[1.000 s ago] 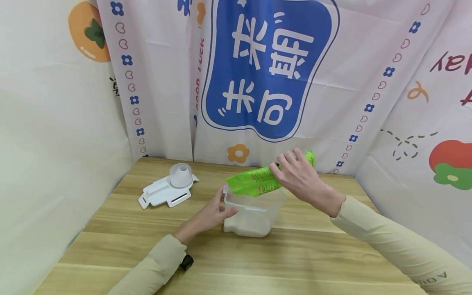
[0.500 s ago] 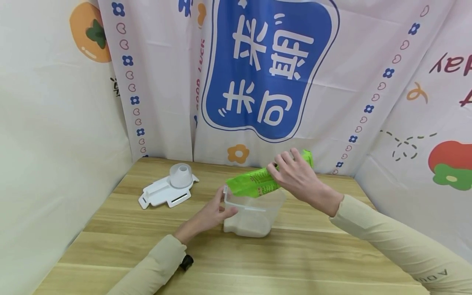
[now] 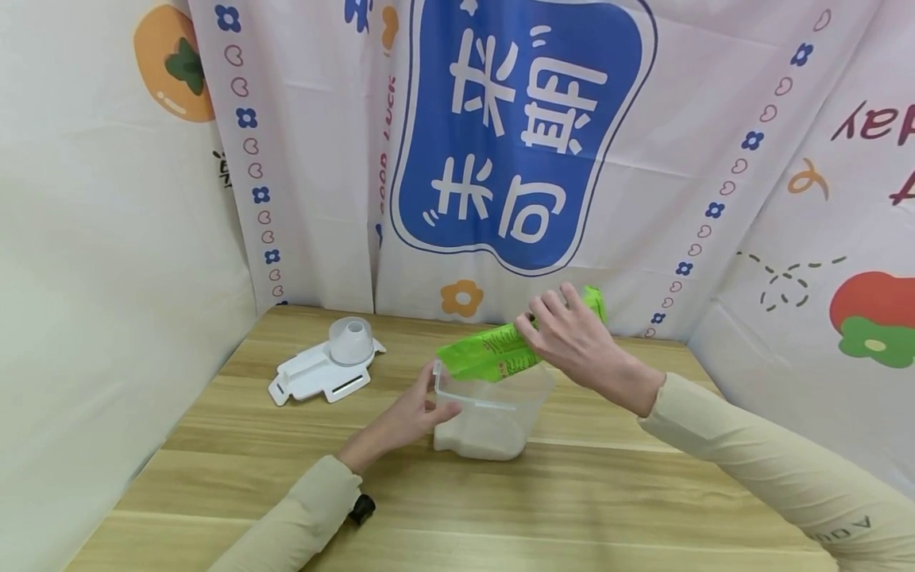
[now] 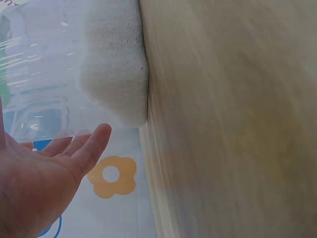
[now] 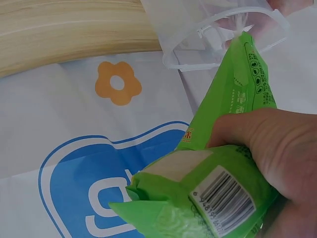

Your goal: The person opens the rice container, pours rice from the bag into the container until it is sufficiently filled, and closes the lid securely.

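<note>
My right hand (image 3: pixel 579 342) grips a green rice bag (image 3: pixel 493 355), held tilted with its lower end over the opening of a clear plastic container (image 3: pixel 500 425). In the right wrist view, the narrow mouth of the bag (image 5: pixel 230 91) points into the container (image 5: pixel 181 57), and a pale stream shows at its tip. The thumb of my right hand (image 5: pixel 282 146) lies across the bag. White rice (image 4: pixel 119 64) fills the bottom of the container. My left hand (image 3: pixel 403 417) holds the container's left end, thumb on the front and fingers around the corner.
A white lid (image 3: pixel 310 377) with a translucent cup (image 3: pixel 350 342) on it lies on the wooden table (image 3: pixel 286 461), left of the container. Printed cloth (image 3: pixel 322 199) hangs behind the table, with more cloth at both sides.
My right hand and the upper end of the bag have shifted slightly left and up. The left hand and the container stay in place.
</note>
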{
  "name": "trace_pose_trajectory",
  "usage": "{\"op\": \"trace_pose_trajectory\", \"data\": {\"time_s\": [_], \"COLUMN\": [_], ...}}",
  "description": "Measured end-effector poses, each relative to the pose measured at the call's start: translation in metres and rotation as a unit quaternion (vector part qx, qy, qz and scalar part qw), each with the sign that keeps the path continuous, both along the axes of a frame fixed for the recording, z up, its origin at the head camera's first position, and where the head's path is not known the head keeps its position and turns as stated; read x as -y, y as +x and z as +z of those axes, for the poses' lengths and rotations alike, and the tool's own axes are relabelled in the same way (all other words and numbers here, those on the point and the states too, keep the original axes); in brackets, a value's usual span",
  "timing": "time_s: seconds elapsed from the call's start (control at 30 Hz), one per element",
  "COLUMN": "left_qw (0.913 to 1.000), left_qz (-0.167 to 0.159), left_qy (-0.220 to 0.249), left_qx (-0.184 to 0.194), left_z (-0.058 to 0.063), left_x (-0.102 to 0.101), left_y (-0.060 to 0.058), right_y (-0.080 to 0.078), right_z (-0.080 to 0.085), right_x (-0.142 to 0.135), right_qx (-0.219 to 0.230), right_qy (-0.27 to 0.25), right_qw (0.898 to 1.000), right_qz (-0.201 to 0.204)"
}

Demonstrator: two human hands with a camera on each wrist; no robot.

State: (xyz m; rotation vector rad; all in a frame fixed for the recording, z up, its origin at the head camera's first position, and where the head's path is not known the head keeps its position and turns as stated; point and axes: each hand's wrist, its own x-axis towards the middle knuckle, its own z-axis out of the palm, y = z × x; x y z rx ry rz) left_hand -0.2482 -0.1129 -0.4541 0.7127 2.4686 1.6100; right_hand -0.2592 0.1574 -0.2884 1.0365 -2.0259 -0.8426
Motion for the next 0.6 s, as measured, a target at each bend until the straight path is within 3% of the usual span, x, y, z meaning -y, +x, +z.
{"op": "trace_pose_trajectory", "data": {"time_s": [0.13,0.2,0.37,0.6], "left_qw": [1.0,1.0,1.0,0.9999], "left_qz": [-0.006,-0.005,0.004,0.007], "left_qy": [0.001,0.005,0.005,0.008], "left_qx": [0.0,-0.003,-0.007,-0.01], "left_z": [0.018,0.014,-0.009,-0.009], "left_x": [0.0,0.001,0.001,0.001], "left_y": [0.012,0.01,-0.005,-0.005], "right_y": [-0.001,0.0,0.001,0.001], "right_z": [0.001,0.001,0.003,0.005], "right_x": [0.0,0.0,0.001,0.004], "right_qx": [0.002,0.003,-0.002,-0.005], "right_qy": [0.005,0.006,0.017,0.026], "right_qw": [1.0,1.0,1.0,1.0], "right_qz": [-0.001,-0.002,0.001,0.001]}}
